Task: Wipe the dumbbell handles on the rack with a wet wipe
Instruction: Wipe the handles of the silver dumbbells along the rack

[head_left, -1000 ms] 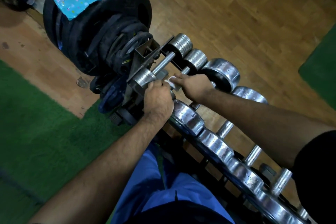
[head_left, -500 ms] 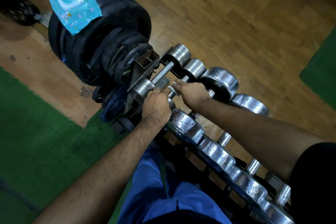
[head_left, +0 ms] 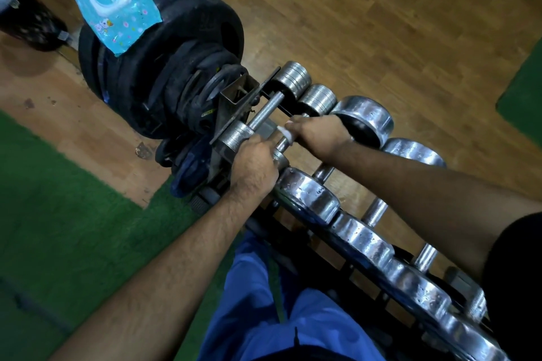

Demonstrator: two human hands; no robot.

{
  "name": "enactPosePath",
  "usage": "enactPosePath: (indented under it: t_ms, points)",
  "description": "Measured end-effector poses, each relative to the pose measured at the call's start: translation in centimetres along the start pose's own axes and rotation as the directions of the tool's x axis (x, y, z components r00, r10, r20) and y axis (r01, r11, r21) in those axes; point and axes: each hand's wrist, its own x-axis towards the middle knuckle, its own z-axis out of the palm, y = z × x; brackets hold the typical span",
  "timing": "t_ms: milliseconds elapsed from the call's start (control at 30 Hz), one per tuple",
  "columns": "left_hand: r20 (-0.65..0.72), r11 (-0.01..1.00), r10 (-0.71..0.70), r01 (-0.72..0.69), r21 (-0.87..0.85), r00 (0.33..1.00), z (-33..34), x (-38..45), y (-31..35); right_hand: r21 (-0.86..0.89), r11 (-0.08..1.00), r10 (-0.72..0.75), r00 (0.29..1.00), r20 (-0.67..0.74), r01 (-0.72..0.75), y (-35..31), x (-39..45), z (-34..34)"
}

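A row of chrome dumbbells (head_left: pixel 311 195) lies on a black rack (head_left: pixel 343 265) that runs from the centre to the lower right. My right hand (head_left: pixel 318 133) is closed around the handle of the second dumbbell (head_left: pixel 282 144) from the far end, with a white wet wipe (head_left: pixel 286 134) wrapped under its fingers. My left hand (head_left: pixel 253 165) grips the near weight end of that same dumbbell. The first dumbbell's bare handle (head_left: pixel 265 111) lies just beyond both hands.
A blue wet-wipe pack (head_left: pixel 110 4) with its lid open rests on a stack of black weight plates (head_left: pixel 176 67) at the rack's far end. A dark bottle (head_left: pixel 26 17) stands at the upper left. Green mats lie on the wooden floor; my blue trousers are below.
My right hand has slid slightly along the handle with the wipe. The view has tilted down, so the rack and plates sit lower in the frame.
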Motion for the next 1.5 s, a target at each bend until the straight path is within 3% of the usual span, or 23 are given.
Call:
enactPosePath:
  t_ms: [67, 167, 233, 400, 533, 700, 867, 1033, 1100, 1167, 1233, 1333, 1367, 1433, 1467, 1500]
  points:
    - [-0.022, 1.0, 0.01, -0.01, -0.007, 1.0, 0.0, -0.1, -0.3, 0.005, 1.0, 0.013, 1.0, 0.008, -0.013, -0.9, 0.4, 0.2]
    - [-0.01, 1.0, -0.012, 0.012, -0.009, 1.0, -0.1, -0.1, -0.1, 0.005, 0.985, -0.173, 0.983, 0.058, 0.173, -2.7, -0.2, 0.7]
    - [-0.016, 1.0, -0.022, 0.022, 0.003, 1.0, -0.1, -0.1, 0.1, -0.009, 0.975, -0.223, 0.974, 0.039, 0.224, -1.7, -0.4, 0.1]
    - [-0.007, 0.994, -0.001, 0.002, 0.112, 1.0, -0.4, 0.3, 0.7, -0.008, 0.998, 0.061, 0.998, -0.019, -0.061, -0.7, -1.2, -0.5]
    - [0.061, 0.987, -0.043, 0.033, 0.157, 0.997, -1.0, 0.8, 1.5, 0.003, 0.99, -0.141, 0.987, 0.076, 0.141, -2.4, -2.1, 0.2]
    - [0.085, 0.981, -0.012, -0.005, 0.194, 0.996, -1.1, 0.9, 1.5, -0.005, 0.993, 0.115, 0.992, 0.051, -0.115, 0.9, -2.3, -1.1]
    - [0.112, 0.981, -0.029, 0.006, 0.194, 0.993, -1.4, 1.0, 2.0, -0.055, 0.998, 0.009, 0.99, 0.142, -0.001, -0.4, -2.5, -1.7]
    - [0.124, 0.977, -0.012, -0.015, 0.211, 0.992, -1.3, 0.9, 2.0, -0.08, 0.99, 0.125, 0.985, 0.122, -0.116, -0.4, -2.8, -1.8]
    - [0.126, 0.978, -0.019, -0.008, 0.21, 0.992, -1.3, 0.9, 2.0, -0.008, 0.995, 0.096, 0.991, 0.089, -0.096, -1.3, -2.8, -1.6]
    - [0.134, 0.979, -0.038, 0.009, 0.206, 0.99, -1.5, 0.9, 2.1, 0.114, 0.974, 0.195, 0.981, 0.012, -0.195, -1.2, -3.3, -1.4]
    - [0.132, 0.973, -0.061, 0.029, 0.228, 0.989, -1.6, 0.9, 2.2, 0.291, 0.879, 0.389, 0.921, 0.016, -0.377, -1.0, -4.2, -1.3]
    - [0.112, 0.967, -0.071, 0.041, 0.25, 0.991, -1.7, 0.9, 2.2, 0.541, 0.558, 0.622, 0.748, 0.23, -0.63, -2.1, -3.7, -1.7]
    - [0.106, 0.967, -0.072, 0.044, 0.25, 0.992, -1.6, 0.9, 2.2, 0.644, 0.346, 0.663, 0.663, 0.347, -0.683, -2.3, -2.7, -1.9]
    - [0.092, 0.968, -0.076, 0.052, 0.246, 0.993, -1.6, 0.9, 2.1, 0.743, -0.255, 0.618, 0.487, 0.617, -0.618, -2.8, -0.6, -2.3]
    - [0.089, 0.969, -0.076, 0.052, 0.24, 0.993, -1.5, 0.9, 2.0, 0.709, -0.451, 0.575, 0.431, 0.695, -0.542, -3.1, -0.1, -2.7]
    - [0.089, 0.971, -0.074, 0.052, 0.234, 0.993, -1.4, 0.9, 1.9, 0.682, -0.535, 0.551, 0.405, 0.729, -0.499, -3.3, 0.1, -2.8]
